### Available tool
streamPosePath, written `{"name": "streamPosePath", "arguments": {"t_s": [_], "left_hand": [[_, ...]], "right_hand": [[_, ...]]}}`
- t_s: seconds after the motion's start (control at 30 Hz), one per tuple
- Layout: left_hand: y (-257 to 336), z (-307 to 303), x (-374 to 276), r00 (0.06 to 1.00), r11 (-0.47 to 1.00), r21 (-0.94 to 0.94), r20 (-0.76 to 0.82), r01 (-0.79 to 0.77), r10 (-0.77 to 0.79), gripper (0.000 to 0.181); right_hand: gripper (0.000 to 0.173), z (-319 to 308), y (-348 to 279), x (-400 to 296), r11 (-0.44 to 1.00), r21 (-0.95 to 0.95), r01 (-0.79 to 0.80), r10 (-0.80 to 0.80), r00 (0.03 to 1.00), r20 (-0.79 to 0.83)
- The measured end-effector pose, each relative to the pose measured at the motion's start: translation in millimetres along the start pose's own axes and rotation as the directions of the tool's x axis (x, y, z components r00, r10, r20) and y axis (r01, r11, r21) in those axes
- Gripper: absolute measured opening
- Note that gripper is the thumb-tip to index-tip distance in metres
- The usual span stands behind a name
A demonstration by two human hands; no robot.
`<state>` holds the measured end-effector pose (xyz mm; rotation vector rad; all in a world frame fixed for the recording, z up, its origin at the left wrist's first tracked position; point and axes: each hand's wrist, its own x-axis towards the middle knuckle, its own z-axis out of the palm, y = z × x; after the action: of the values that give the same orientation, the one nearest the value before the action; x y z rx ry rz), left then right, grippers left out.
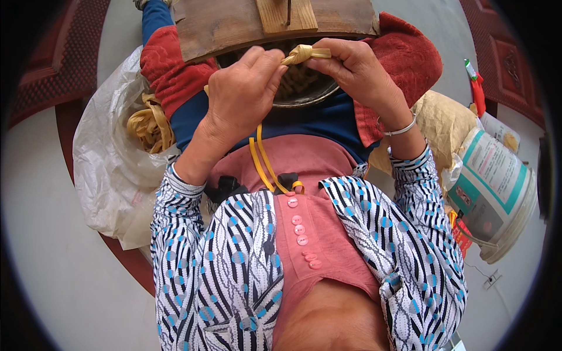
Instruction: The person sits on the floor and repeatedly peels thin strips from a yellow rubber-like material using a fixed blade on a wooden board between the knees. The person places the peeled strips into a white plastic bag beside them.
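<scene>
A pale yellow flat strip tied in a knot (pixel 301 53) is stretched between my two hands. My left hand (pixel 241 90) pinches the twisted end at the knot's left side. At the other side my right hand (pixel 358 68) grips the short flat tail between thumb and fingers. Directly beneath lies a dark round pan (pixel 307 102) on my lap, with pale pieces inside that are mostly shadowed. Just beyond my hands is a wooden board (pixel 219 33), bearing a lighter wood block (pixel 281 17) with a thin upright metal pin (pixel 289 12).
At the left, a white plastic bag (pixel 105 149) holds coiled pale strips (pixel 151 125). Red cloths (pixel 408 52) cover my knees. To the right stand a brown paper sack (pixel 439 118) and a tilted plastic bucket (pixel 487 188) with writing. Yellow cords (pixel 263 162) hang at my waist.
</scene>
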<state>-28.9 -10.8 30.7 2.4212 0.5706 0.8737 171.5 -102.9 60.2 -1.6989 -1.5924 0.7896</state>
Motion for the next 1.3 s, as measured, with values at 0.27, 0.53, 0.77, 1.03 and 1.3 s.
{"name": "streamPosePath", "arguments": {"t_s": [0.27,0.53,0.77,1.03,1.3], "left_hand": [[-1,-10,3,0.977,0.972,0.133,0.105,-0.196,0.183,0.019],[-15,-17,-12,0.891,0.796,-0.508,0.447,0.33,-0.084,0.012],[-30,-15,-6,0.706,0.55,-0.528,0.687,0.647,-0.17,0.021],[-27,4,16,0.728,0.381,-0.662,0.684,0.645,-0.044,0.023],[-60,7,56,0.889,0.579,-0.682,0.409,0.446,-0.205,0.024]], "right_hand": [[0.027,-8,-9,-11,0.964,0.156,-0.217,0.178,0.957,0.231],[0.023,-14,-1,-20,0.998,-0.03,0.063,-0.049,0.939,0.34],[0.018,-19,-2,-16,0.937,-0.283,0.203,-0.134,0.96,0.245],[0.014,-13,-9,1,0.988,0.032,0.148,-0.151,0.97,0.188],[0.017,-19,13,33,0.992,0.098,-0.085,0.094,0.991,-0.099]]}}
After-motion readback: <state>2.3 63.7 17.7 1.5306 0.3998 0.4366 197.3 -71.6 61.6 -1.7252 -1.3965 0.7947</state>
